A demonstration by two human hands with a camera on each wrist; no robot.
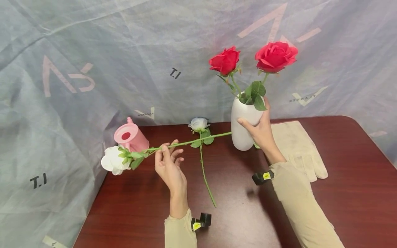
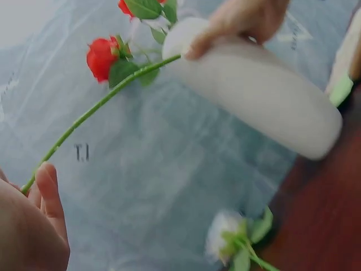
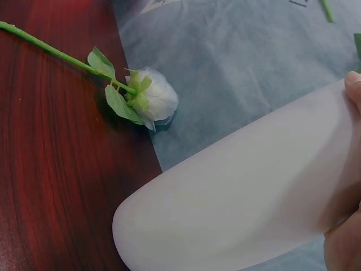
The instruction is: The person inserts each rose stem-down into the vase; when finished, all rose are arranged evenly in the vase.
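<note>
My left hand [image 1: 170, 167] pinches the green stem of a white rose [image 1: 115, 160]; the bloom points left and the bare stem end reaches toward the vase. My right hand [image 1: 262, 132] grips a white vase [image 1: 243, 137] around its side, thumb across the front. Two red roses [image 1: 276, 58] stand in the vase, leaves at its mouth. In the left wrist view, the held stem [image 2: 90, 113] overlaps the upper part of the vase [image 2: 254, 90]. Another white rose [image 3: 152, 99] lies on the table, its stem toward the near side.
A pink watering can [image 1: 131, 136] stands at the back left, behind the held bloom. Pale work gloves [image 1: 297, 148] lie to the right, partly behind the right forearm. A grey printed cloth [image 1: 173, 44] hangs behind the dark red wooden table [image 1: 347, 193].
</note>
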